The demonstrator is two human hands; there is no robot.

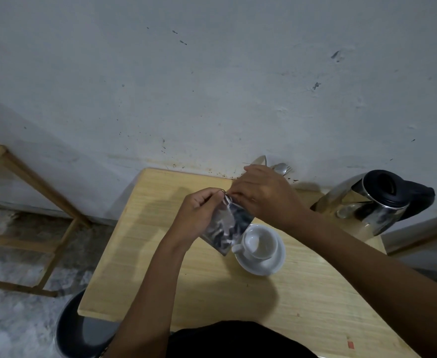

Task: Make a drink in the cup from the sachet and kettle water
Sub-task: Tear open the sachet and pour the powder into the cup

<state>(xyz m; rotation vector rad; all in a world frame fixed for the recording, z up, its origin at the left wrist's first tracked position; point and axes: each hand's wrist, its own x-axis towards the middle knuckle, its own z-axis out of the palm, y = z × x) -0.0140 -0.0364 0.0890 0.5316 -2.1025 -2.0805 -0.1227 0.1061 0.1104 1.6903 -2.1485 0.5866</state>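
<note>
A silver foil sachet point(226, 227) hangs above the wooden table point(160, 254), pinched at its top edge by both hands. My left hand point(199, 213) grips the top left corner and my right hand point(263, 195) grips the top right. Just below and right of the sachet, a white cup point(260, 242) stands upright on a white saucer point(266, 266); the cup looks empty. A steel kettle point(367, 202) with a black lid and handle stands at the table's far right.
A knife, spoon and fork point(280, 167) stand behind my right hand against the grey wall. A dark round bin point(80, 329) sits on the floor at the table's near left corner. A wooden frame point(31, 202) stands at left.
</note>
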